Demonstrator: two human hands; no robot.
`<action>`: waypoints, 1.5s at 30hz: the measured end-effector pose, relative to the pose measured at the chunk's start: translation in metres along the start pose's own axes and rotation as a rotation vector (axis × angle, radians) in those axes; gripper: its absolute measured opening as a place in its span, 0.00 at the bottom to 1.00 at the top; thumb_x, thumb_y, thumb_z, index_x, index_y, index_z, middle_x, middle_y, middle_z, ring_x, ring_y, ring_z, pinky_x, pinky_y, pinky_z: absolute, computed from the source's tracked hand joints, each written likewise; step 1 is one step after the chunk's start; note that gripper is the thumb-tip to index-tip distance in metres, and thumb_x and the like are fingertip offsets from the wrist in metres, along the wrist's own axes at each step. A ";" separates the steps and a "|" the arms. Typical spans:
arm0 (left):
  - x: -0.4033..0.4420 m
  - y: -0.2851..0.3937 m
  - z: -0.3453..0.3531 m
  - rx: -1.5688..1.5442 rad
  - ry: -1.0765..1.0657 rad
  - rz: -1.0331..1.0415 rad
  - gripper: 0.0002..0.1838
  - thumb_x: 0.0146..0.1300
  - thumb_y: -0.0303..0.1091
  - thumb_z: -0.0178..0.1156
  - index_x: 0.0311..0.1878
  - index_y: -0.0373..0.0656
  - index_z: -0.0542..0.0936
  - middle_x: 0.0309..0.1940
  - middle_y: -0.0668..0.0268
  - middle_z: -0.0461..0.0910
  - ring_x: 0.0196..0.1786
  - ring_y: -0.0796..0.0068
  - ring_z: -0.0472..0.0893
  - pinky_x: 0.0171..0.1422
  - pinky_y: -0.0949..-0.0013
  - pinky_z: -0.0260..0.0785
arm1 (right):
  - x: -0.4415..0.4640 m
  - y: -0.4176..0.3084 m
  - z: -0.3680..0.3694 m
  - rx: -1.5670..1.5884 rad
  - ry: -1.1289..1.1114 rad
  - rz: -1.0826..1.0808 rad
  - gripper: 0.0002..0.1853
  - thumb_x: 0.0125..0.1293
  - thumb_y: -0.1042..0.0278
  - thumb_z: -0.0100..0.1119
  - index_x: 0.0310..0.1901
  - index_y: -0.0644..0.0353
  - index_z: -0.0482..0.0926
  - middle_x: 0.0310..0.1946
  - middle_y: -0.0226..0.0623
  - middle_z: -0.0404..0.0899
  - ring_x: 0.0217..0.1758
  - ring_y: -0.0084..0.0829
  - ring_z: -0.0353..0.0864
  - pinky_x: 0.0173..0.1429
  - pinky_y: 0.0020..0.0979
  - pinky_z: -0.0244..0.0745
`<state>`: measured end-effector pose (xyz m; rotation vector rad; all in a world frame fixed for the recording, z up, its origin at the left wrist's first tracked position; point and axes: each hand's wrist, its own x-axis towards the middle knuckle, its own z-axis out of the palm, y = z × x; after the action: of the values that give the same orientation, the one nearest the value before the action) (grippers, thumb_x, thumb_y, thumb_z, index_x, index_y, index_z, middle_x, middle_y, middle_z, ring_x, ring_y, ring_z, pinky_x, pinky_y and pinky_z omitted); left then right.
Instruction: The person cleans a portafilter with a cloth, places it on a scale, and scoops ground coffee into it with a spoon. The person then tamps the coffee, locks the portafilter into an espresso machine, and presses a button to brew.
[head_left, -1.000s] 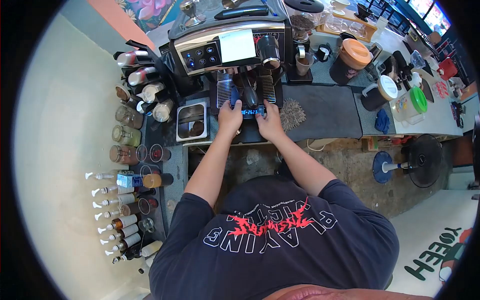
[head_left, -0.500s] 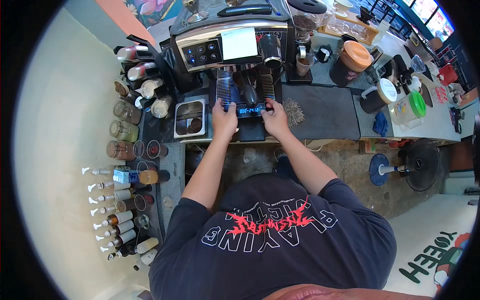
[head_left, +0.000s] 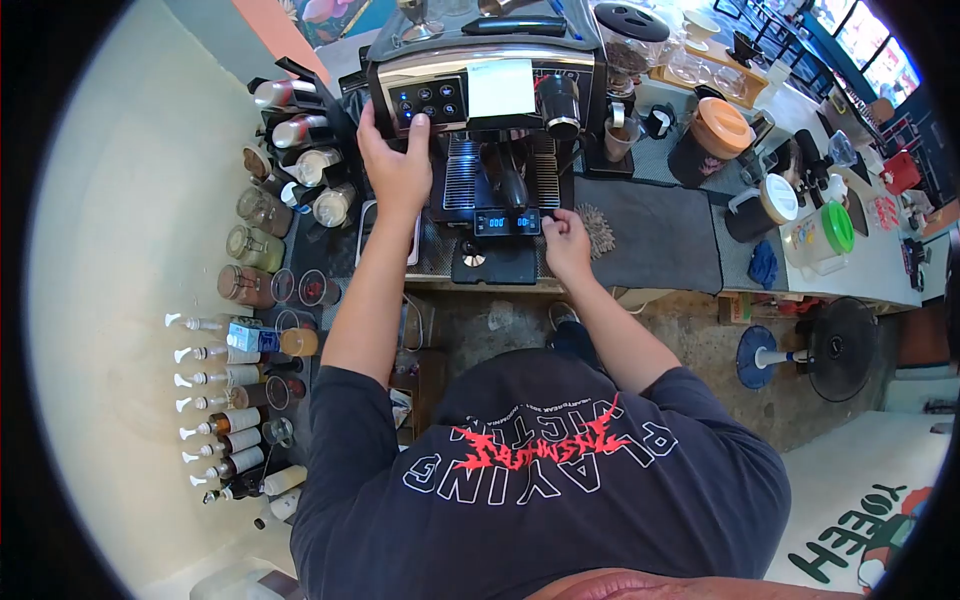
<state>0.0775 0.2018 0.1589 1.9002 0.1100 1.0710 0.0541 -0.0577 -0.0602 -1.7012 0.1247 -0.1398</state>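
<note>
My left hand [head_left: 398,172] is raised to the button panel [head_left: 428,101] of the espresso machine [head_left: 380,75]. Its thumb rests at the lower row of buttons, and its fingers spread up along the panel's left edge. Down at the drip tray [head_left: 461,172], my right hand [head_left: 568,245] has curled fingers against the right end of a black coffee scale [head_left: 507,223] with lit blue digits. A portafilter [head_left: 511,188] sits in the machine, its black handle pointing towards me above the scale. What stands beneath the portafilter is hard to make out.
A steel container [head_left: 368,215] is partly behind my left arm. Bottles and jars [head_left: 247,285] line the left counter. A coffee grinder [head_left: 630,60], a brush-like thing [head_left: 597,230], a dark mat [head_left: 650,235] and lidded jugs [head_left: 710,140] stand or lie to the right.
My left hand has left the scale's left side and gone up to the button panel. My right hand stays by the scale, fingers more curled. The scale's digits have changed to zeros.
</note>
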 end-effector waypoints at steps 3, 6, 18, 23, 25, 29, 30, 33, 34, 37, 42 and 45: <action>0.009 -0.003 0.002 0.019 -0.022 0.023 0.46 0.70 0.45 0.78 0.81 0.29 0.67 0.73 0.44 0.74 0.76 0.49 0.76 0.83 0.52 0.65 | -0.023 0.002 -0.010 0.084 -0.034 0.058 0.21 0.78 0.65 0.72 0.65 0.69 0.81 0.35 0.29 0.84 0.39 0.20 0.80 0.47 0.29 0.79; 0.009 0.002 0.003 0.011 -0.006 0.009 0.46 0.69 0.45 0.78 0.80 0.30 0.68 0.72 0.45 0.74 0.74 0.50 0.77 0.81 0.52 0.68 | -0.043 0.015 -0.016 0.022 -0.064 0.035 0.19 0.79 0.66 0.71 0.63 0.68 0.83 0.35 0.27 0.83 0.36 0.17 0.78 0.44 0.27 0.76; -0.014 -0.026 -0.012 0.062 -0.020 -0.091 0.42 0.69 0.45 0.79 0.77 0.31 0.73 0.70 0.46 0.78 0.72 0.51 0.79 0.81 0.53 0.69 | -0.057 -0.063 0.020 -0.523 -0.504 -0.448 0.30 0.75 0.60 0.69 0.78 0.47 0.79 0.42 0.45 0.88 0.43 0.49 0.90 0.50 0.49 0.86; -0.116 -0.077 -0.043 0.061 -0.155 -0.185 0.36 0.74 0.40 0.76 0.77 0.33 0.73 0.71 0.49 0.79 0.71 0.57 0.79 0.79 0.55 0.71 | -0.048 -0.069 0.034 -0.743 -0.547 -0.459 0.33 0.78 0.55 0.65 0.82 0.41 0.73 0.49 0.50 0.90 0.51 0.54 0.93 0.54 0.54 0.89; -0.169 -0.101 -0.055 -0.054 -0.214 -0.350 0.35 0.74 0.38 0.76 0.76 0.32 0.73 0.69 0.49 0.80 0.67 0.59 0.81 0.76 0.56 0.74 | -0.047 -0.068 0.033 -0.810 -0.556 -0.473 0.35 0.77 0.57 0.66 0.84 0.40 0.70 0.47 0.48 0.89 0.47 0.55 0.92 0.52 0.54 0.88; -0.238 -0.072 -0.086 -0.108 -0.340 -0.737 0.33 0.78 0.36 0.72 0.79 0.32 0.72 0.67 0.54 0.82 0.63 0.67 0.84 0.73 0.64 0.76 | -0.051 -0.069 0.028 -0.735 -0.501 -0.563 0.29 0.76 0.60 0.68 0.76 0.44 0.77 0.45 0.47 0.89 0.43 0.54 0.91 0.48 0.53 0.87; -0.256 -0.076 -0.090 -0.141 -0.344 -0.773 0.33 0.79 0.36 0.71 0.79 0.33 0.72 0.64 0.56 0.84 0.61 0.69 0.84 0.72 0.65 0.77 | -0.051 -0.063 0.024 -0.648 -0.478 -0.559 0.24 0.76 0.61 0.67 0.71 0.46 0.80 0.44 0.47 0.89 0.43 0.53 0.92 0.48 0.53 0.87; -0.294 -0.091 -0.101 -0.192 -0.456 -0.903 0.30 0.81 0.38 0.70 0.79 0.33 0.74 0.60 0.60 0.87 0.58 0.72 0.85 0.69 0.67 0.78 | -0.051 -0.059 -0.001 -0.386 -0.387 -0.477 0.06 0.74 0.66 0.68 0.46 0.55 0.83 0.38 0.43 0.88 0.40 0.48 0.91 0.45 0.51 0.85; -0.300 -0.093 -0.105 -0.197 -0.505 -0.951 0.30 0.82 0.38 0.69 0.78 0.34 0.75 0.59 0.60 0.87 0.58 0.72 0.86 0.68 0.67 0.78 | -0.048 -0.052 -0.013 -0.405 -0.318 -0.442 0.06 0.73 0.66 0.69 0.45 0.56 0.83 0.38 0.43 0.88 0.42 0.48 0.91 0.46 0.50 0.84; -0.313 -0.091 -0.111 -0.166 -0.631 -1.035 0.28 0.82 0.38 0.68 0.77 0.33 0.77 0.59 0.61 0.88 0.59 0.74 0.86 0.66 0.68 0.78 | -0.026 0.005 -0.056 -0.598 -0.200 -0.236 0.16 0.68 0.60 0.77 0.51 0.58 0.85 0.57 0.50 0.86 0.66 0.53 0.84 0.69 0.50 0.79; -0.323 -0.088 -0.085 -0.118 -0.779 -0.989 0.26 0.82 0.38 0.68 0.74 0.33 0.79 0.58 0.62 0.89 0.57 0.76 0.86 0.63 0.70 0.79 | 0.001 0.029 -0.085 -0.902 -0.105 -0.211 0.34 0.67 0.51 0.78 0.74 0.49 0.83 0.88 0.57 0.56 0.90 0.68 0.51 0.90 0.64 0.50; -0.318 -0.081 -0.058 -0.112 -0.861 -0.970 0.25 0.82 0.37 0.68 0.73 0.33 0.80 0.58 0.62 0.89 0.57 0.76 0.87 0.64 0.70 0.79 | 0.023 0.077 -0.081 -0.928 -0.200 -0.377 0.22 0.69 0.58 0.74 0.64 0.50 0.89 0.80 0.56 0.73 0.84 0.62 0.67 0.87 0.60 0.59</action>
<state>-0.1328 0.1378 -0.0915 1.7109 0.4062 -0.3879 0.0636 -0.1512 -0.1249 -2.6421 -0.3366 -0.2082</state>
